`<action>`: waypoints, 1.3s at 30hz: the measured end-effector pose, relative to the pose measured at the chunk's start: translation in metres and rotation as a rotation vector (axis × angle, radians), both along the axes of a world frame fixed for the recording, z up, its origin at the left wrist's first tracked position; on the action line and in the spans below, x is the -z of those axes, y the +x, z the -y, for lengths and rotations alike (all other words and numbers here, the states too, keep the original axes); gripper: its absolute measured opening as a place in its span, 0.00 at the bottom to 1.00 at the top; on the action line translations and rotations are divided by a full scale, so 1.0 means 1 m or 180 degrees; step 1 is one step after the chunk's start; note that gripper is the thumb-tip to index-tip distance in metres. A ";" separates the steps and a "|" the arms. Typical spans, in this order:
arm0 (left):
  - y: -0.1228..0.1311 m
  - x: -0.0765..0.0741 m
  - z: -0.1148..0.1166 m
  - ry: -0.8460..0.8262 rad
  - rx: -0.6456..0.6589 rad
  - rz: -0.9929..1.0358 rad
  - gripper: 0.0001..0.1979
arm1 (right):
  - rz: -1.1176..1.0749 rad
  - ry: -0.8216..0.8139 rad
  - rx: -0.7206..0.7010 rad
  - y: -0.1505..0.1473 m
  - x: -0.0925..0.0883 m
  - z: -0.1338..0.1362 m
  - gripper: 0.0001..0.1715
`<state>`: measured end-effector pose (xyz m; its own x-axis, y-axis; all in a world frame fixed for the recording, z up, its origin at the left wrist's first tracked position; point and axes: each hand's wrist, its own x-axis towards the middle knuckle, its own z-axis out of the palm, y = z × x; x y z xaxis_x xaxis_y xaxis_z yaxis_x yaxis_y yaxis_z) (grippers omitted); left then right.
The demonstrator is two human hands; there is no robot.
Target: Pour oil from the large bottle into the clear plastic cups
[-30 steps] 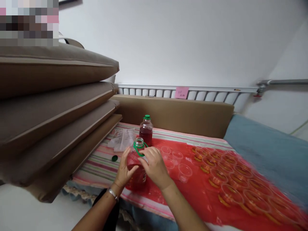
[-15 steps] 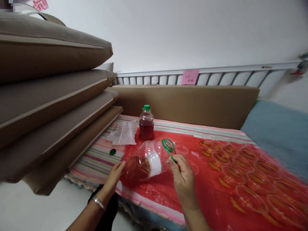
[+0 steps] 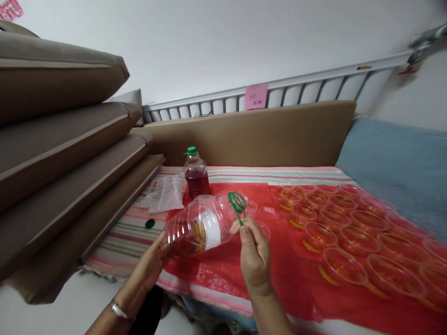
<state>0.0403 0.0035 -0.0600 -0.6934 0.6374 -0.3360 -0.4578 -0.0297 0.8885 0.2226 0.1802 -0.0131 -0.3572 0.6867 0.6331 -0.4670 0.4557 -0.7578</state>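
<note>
A large clear plastic bottle (image 3: 199,228) lies tilted in front of me, its uncapped mouth raised to the right. It has a white label and some amber liquid near its base. My right hand (image 3: 254,256) is closed on the green carry handle (image 3: 240,217) at the bottle's neck. At the other end, my left hand (image 3: 151,263) cups the base, its fingertips partly hidden behind the plastic. A loose green cap (image 3: 150,224) lies on the striped cloth to the left. Behind stands a second bottle (image 3: 196,179), green-capped and partly filled with dark red liquid.
Rows of clear plastic cups (image 3: 340,239) with yellowish contents cover the right side of the red plastic sheet (image 3: 279,265). White plastic packets (image 3: 167,193) lie by the capped bottle. Stacked brown cushions (image 3: 70,149) rise at the left; a brown panel (image 3: 251,139) stands behind.
My left hand has come onto the bottle's base from beside it. The bottle's mouth end has tipped up slightly, with my right hand still on the handle. The view has shifted right.
</note>
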 end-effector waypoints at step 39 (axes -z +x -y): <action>-0.029 -0.045 0.061 -0.0641 -0.1139 -0.1291 0.26 | 0.1104 -0.0077 0.0034 -0.053 0.053 0.031 0.09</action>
<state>0.0109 -0.0572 -0.0155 -0.9528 0.2904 -0.0888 -0.0720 0.0681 0.9951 0.1696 0.1491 -0.0659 -0.5410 0.7048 0.4588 -0.1751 0.4392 -0.8812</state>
